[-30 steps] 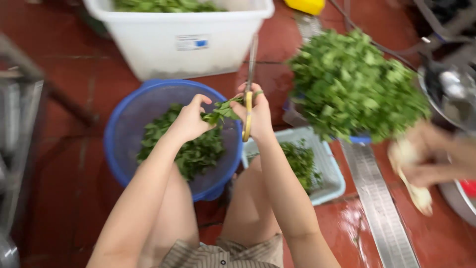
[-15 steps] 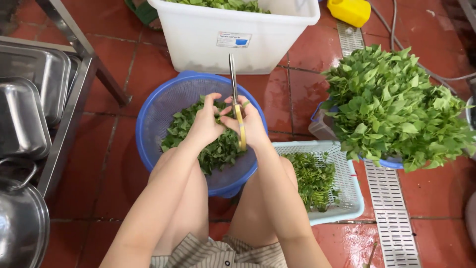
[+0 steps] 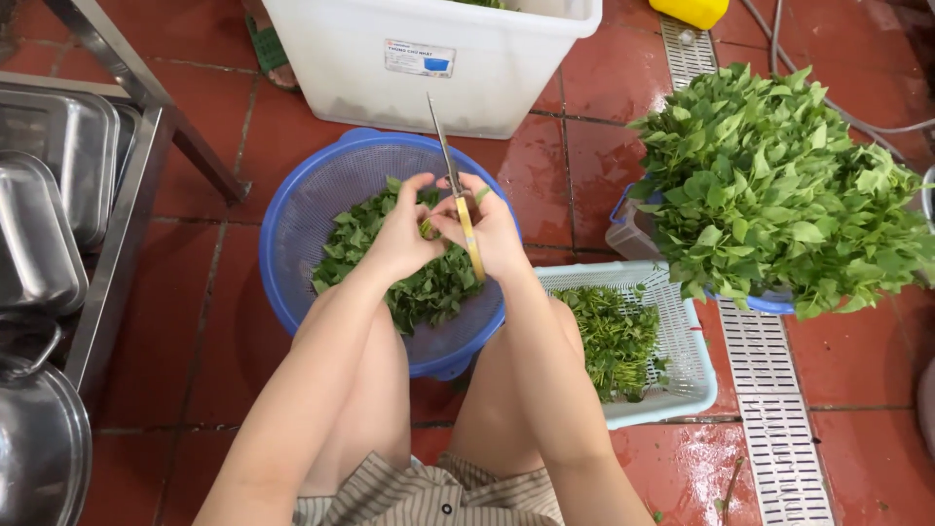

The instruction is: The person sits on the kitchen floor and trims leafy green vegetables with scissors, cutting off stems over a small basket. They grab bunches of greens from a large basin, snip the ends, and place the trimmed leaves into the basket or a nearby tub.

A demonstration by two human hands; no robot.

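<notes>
Over a blue colander [image 3: 312, 209] of cut leaves, the left hand [image 3: 401, 234] pinches a green sprig [image 3: 426, 229] while the right hand [image 3: 492, 234] grips yellow-handled scissors [image 3: 458, 190].

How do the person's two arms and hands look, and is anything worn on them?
Both arms are bare to the top of the view: no sleeves, gloves, watch or bracelets. The left hand and the right hand show no rings that I can see. Striped, buttoned clothing appears only at the bottom edge.

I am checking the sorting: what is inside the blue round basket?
The blue round basket holds loose green leaves. The left hand and right hand, with yellow-handled scissors, cover some leaves; the basket's bottom beneath them is hidden.
</notes>
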